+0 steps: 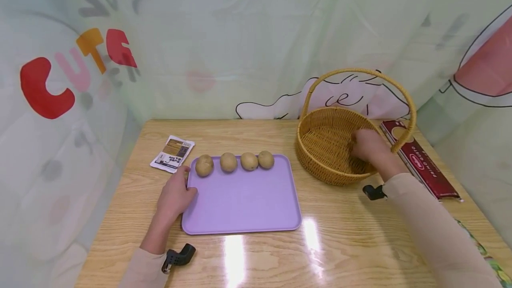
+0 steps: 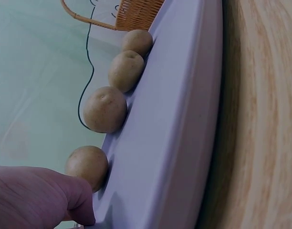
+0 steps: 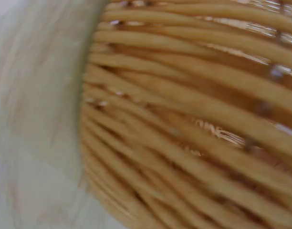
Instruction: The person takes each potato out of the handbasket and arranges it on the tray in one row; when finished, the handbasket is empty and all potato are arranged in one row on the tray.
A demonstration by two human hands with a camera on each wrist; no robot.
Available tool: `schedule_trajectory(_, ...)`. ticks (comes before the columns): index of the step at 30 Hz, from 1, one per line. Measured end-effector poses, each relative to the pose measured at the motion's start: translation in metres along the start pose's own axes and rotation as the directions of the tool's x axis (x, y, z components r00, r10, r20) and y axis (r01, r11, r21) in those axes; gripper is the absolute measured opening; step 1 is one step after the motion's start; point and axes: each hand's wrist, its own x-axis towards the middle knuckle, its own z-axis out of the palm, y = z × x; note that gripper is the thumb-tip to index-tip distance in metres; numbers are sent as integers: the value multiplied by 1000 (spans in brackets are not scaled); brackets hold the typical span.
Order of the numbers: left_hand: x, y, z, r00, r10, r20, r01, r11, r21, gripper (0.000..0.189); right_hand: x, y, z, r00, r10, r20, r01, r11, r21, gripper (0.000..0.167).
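Observation:
A lilac tray [image 1: 244, 203] lies on the wooden table, with several potatoes [image 1: 228, 162] lined up along its far edge. My left hand [image 1: 176, 194] grips the tray's left rim, its thumb over the edge; in the left wrist view the thumb side of that hand [image 2: 46, 195] is beside the nearest potato [image 2: 88, 167]. On the right stands a wicker basket [image 1: 320, 163] with a tall handle. My right hand [image 1: 370, 146] reaches down inside it, fingertips hidden, so whether they hold anything is unclear. Only the basket's woven outside [image 3: 184, 114] fills the right wrist view.
A small printed packet [image 1: 173, 154] lies behind the tray's left corner. Right of the basket is a long dark-red package [image 1: 424, 163]. Part of a colourful item [image 1: 496, 268] shows at the right table edge. A printed curtain [image 1: 224, 48] hangs behind the table.

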Motion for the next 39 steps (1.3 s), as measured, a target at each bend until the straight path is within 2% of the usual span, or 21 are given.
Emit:
schedule_trajectory(5, 0, 0, 1, 1000, 14, -3, -14, 1000, 0, 59, -3, 0, 1, 1000, -6, -21, 5, 1000, -17, 11)
schedule_trajectory(8, 0, 1, 2, 1000, 17, -1, -17, 1000, -2, 59, -4, 1, 1, 1000, -5, -24, 5, 1000, 4, 12)
schedule_trajectory(15, -3, 2, 1, 1000, 19, -4, -19, 1000, -6, 58, -8, -3, 3, 999, -28, -29, 29, 999, 43, 26)
schedule_trajectory(22, -5, 0, 0, 1000, 9, 0, -9, 1000, -7, 57, -13, -23, -5, 989, -98, -106, 104, 993, 49, 29)
schedule_trajectory(27, -5, 1, -2, 1000, 9, -20, -9, 999, 34, 57, -21, -47, -13, 973, -149, -178, 160, 986, 49, 29)
schedule_trajectory(32, -5, 0, -5, 999, -2, -44, 5, 997, 72, 57, -29, -72, -20, 944, -226, -242, 244, 969, 48, 29)
schedule_trajectory(39, -4, -3, -8, 1000, -16, -22, 18, 997, 73, 57, -39, -104, -22, 900, -309, -306, 342, 938, 57, 37)
